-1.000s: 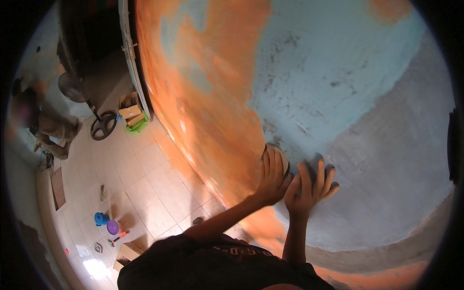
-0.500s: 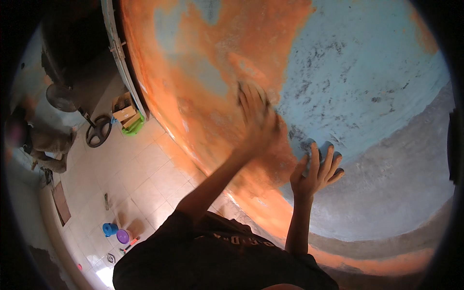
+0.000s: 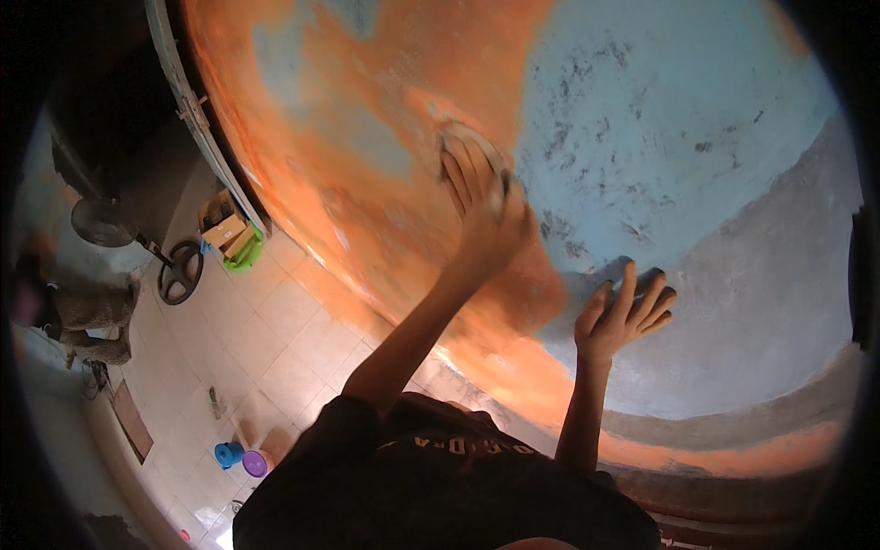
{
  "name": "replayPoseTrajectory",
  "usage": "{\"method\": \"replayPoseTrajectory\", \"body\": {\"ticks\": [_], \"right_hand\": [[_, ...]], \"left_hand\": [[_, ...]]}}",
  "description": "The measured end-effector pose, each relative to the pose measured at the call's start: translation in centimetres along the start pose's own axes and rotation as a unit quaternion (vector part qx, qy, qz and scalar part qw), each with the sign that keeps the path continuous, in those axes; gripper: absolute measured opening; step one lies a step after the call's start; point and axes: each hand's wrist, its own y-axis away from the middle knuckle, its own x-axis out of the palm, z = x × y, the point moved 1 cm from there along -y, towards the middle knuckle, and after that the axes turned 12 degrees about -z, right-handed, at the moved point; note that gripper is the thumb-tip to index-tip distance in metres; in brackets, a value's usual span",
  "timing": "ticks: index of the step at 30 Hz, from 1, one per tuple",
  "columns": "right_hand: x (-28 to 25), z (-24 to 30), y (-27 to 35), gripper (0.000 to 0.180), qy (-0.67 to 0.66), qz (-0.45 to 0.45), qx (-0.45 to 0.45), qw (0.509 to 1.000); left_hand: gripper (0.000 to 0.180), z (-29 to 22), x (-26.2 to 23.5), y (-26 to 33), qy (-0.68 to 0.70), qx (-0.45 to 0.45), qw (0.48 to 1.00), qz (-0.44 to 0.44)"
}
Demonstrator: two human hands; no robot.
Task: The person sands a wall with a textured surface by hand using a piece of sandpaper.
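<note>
My left hand [image 3: 490, 218] presses a pale, rounded flat pad [image 3: 442, 154] against the wall [image 3: 367, 247], on orange paint beside the edge of a light blue area. Most of the pad is hidden under my fingers, so its exact kind is unclear. Lower and to the right, my right hand [image 3: 616, 325] rests against the wall with fingers spread and nothing visible in it. Its fingertips look dark and lie where the blue paint meets a grey patch [image 3: 724, 321]. Dark specks mark the blue area.
On the tiled floor [image 3: 275, 339] at left stand a blue tub [image 3: 228, 454] and a purple-lidded tub [image 3: 256, 464]. Farther off are a steering wheel [image 3: 181, 272], an open cardboard box [image 3: 223, 225] and a green bag [image 3: 244, 254]. A metal frame edge [image 3: 188, 105] borders the wall.
The view has shifted slightly. My left hand, blurred before, shows more sharply and the pad's rim is visible under it. My right hand has slid right along the wall, fingers still spread.
</note>
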Motion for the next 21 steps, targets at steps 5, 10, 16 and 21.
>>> {"method": "replayPoseTrajectory", "body": {"ticks": [5, 10, 16, 21], "right_hand": [[0.3, 0.9, 0.4, 0.049, 0.034, 0.017, 0.019, 0.999], [0.5, 2.3, 1.4, 0.046, -0.002, 0.085, -0.021, 0.996], [0.7, 3.7, 2.6, 0.039, 0.0, 0.076, -0.038, 0.996], [0.3, 2.6, 3.3, 0.037, -0.007, 0.08, -0.05, 0.996]], "left_hand": [[0.063, -7.3, 2.3, 4.6, -0.198, -0.016, 0.975, -0.103], [0.077, -3.1, -1.8, -3.0, 0.039, -0.197, 0.965, -0.166], [0.069, -6.4, 2.3, 5.3, -0.122, -0.15, 0.979, -0.064], [0.067, -4.2, 1.9, 5.2, -0.073, -0.155, 0.982, -0.074]]}}
